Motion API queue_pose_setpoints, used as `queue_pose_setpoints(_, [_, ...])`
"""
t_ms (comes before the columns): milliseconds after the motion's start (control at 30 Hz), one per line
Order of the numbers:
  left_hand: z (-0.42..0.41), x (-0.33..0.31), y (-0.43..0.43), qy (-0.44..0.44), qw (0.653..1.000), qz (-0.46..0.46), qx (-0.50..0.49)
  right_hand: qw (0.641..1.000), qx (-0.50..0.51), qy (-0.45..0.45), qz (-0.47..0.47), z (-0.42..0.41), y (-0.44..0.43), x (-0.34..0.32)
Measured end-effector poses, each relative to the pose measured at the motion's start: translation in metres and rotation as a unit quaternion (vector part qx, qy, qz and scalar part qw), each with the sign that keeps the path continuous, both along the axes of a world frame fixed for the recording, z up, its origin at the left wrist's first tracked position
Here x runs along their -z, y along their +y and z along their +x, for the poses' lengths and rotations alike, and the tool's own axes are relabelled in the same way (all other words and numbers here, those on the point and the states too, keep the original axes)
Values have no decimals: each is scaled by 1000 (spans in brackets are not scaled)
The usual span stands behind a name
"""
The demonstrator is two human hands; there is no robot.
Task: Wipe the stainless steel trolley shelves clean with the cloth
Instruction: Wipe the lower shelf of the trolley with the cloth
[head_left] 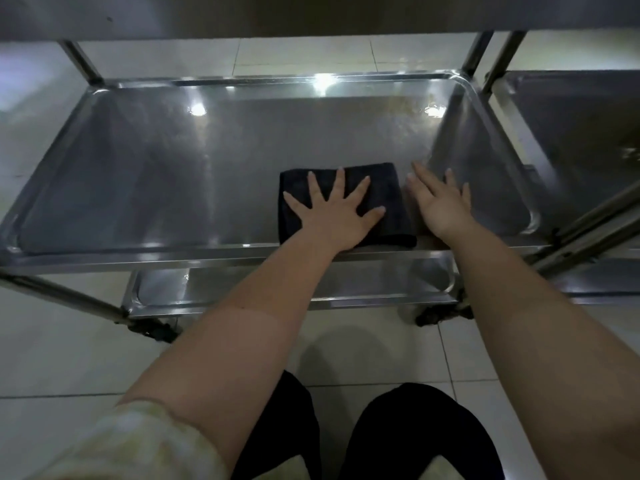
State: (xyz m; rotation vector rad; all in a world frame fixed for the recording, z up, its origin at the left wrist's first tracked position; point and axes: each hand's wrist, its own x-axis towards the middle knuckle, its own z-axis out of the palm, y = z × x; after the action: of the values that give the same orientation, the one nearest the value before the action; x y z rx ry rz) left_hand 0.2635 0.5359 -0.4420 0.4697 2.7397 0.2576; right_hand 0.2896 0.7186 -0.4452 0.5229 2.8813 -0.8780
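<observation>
A dark folded cloth (391, 188) lies flat on the middle shelf (156, 174) of the stainless steel trolley, near its front rim and right of centre. My left hand (337, 211) presses on the cloth with fingers spread straight. My right hand (440, 199) lies flat on the bare steel just right of the cloth, fingers straight, apart from the cloth's edge. A lower shelf (277, 289) shows beneath, and the underside of the top shelf (311, 12) spans the upper edge of the view.
A second steel trolley (581, 133) stands close on the right, its frame bars beside the first trolley's right posts. Black castor wheels (440, 315) sit on the pale tiled floor (69, 358). My knees in dark trousers (415, 431) are at the bottom.
</observation>
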Motion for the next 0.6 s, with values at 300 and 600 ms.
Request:
queue_pose_setpoints(300, [-32, 23, -121, 112, 993, 19, -41, 956, -180, -11, 231, -12, -114, 11])
queue_pose_setpoints(600, [-35, 26, -116, 119, 992, -37, -23, 962, -108, -80, 237, 5, 48, 6])
